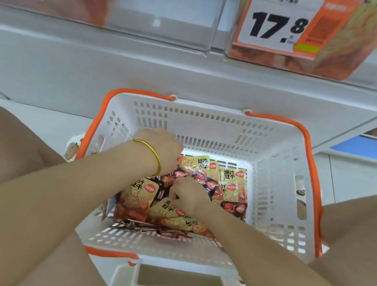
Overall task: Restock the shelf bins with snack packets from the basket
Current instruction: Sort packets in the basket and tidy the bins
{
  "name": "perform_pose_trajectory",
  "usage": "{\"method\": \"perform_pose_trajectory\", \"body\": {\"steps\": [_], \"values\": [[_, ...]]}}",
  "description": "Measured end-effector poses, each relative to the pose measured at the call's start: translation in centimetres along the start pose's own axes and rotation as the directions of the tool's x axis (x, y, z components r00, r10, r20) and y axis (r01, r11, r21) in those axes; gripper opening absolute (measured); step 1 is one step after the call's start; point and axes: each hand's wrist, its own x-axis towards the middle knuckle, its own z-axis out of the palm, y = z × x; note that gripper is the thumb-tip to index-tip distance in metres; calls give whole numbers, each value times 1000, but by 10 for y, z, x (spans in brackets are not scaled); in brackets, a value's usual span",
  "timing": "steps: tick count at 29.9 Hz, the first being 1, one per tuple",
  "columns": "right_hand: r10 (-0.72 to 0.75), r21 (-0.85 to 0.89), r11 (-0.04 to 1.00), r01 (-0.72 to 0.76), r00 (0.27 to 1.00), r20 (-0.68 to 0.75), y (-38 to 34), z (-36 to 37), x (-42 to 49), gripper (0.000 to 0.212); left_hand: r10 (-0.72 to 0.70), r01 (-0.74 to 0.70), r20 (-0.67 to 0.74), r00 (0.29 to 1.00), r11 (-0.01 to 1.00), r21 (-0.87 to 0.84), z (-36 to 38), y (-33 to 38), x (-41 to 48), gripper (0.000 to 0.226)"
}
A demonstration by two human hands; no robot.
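A white basket (277, 160) with orange handles sits on the floor between my knees. In it lies a pile of yellow-and-red and dark snack packets (232, 185). My left hand (161, 150), with a gold bangle on the wrist, reaches down into the far side of the pile, its fingers curled over tilted packets. My right hand (187, 196) is bunched in the middle of the pile, closed on packets. Above, a clear shelf bin (167, 11) holds a few reddish packets at its left side.
A second bin (338, 67) at the upper right carries an orange price tag (277, 22) reading 17.8 and is filled with packets. A white shelf front (121, 65) runs below the bins. My bare knees flank the basket.
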Motion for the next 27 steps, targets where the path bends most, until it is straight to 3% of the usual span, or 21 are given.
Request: {"method": "perform_pose_trajectory", "body": {"steps": [3, 5, 7, 11, 14, 17, 20, 22, 24, 25, 27], "values": [[-36, 89, 995, 35, 999, 3, 3, -38, -3, 43, 11, -11, 28, 1000, 1000, -20, 2, 1, 2, 30], [-63, 84, 995, 61, 998, 14, 2, -81, -14, 37, 21, -14, 59, 998, 993, -115, 0, 0, 2, 33], [-52, 122, 991, 52, 999, -1, 3, -120, -34, 20, 37, -12, 71, 997, 949, -316, -3, 2, 1, 38], [-23, 301, 953, 34, 999, -38, 9, -164, -75, 21, -6, -54, -86, 996, 731, -680, -19, 11, -2, 15], [71, 470, 882, 35, 976, -205, 8, -184, -104, 16, -68, -131, -196, 978, 535, -835, -38, 16, -8, 21], [253, 784, 612, 110, 911, -326, 11, -200, -136, 13, -146, -200, -259, 955, 329, -923, -68, 22, -18, 14], [275, 946, 261, 194, 924, -266, 13, -208, -169, 22, -208, -280, -320, 924, 199, -939, -107, 33, -26, 11], [203, 951, 174, 257, 935, -290, 10, -212, -187, 36, -227, -344, -379, 897, 178, -922, -134, 41, -31, 16], [185, 909, 165, 383, 893, -410, 9, -223, -207, 28, -228, -419, -466, 855, 226, -880, -163, 48, -36, 14], [205, 880, 171, 443, 858, -471, 10, -233, -217, 22, -237, -470, -536, 810, 282, -836, -179, 51, -38, 13], [297, 822, 198, 534, 766, -570, 14, -259, -240, 16, -275, -547, -716, 642, 491, -678, -208, 54, -41, 7]]}}
